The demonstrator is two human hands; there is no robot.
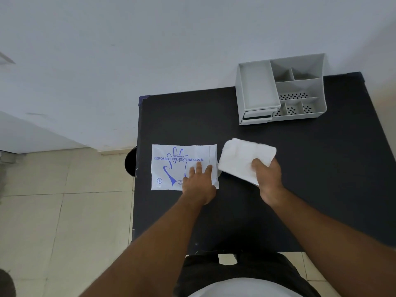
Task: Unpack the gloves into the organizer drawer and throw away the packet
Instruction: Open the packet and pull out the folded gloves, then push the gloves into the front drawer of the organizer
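Note:
A flat white packet [171, 168] printed in blue with a hand outline and "disposable polyethylene gloves" lies on the black table [300, 168]. My left hand [199, 183] presses flat on the packet's right end, fingers spread. Just right of the packet, my right hand [267, 174] grips a folded stack of translucent white gloves [242, 157], out of the packet and tilted a little above the tabletop. The grey organizer [280, 88] stands at the table's far edge, its upper drawer [258, 86] pulled out and bare inside.
The organizer has several open compartments with perforated floors on its right side and a second, closed drawer below the open one. A dark round bin [130, 161] peeks out at the table's left edge, over a tiled floor. A white wall runs behind the table.

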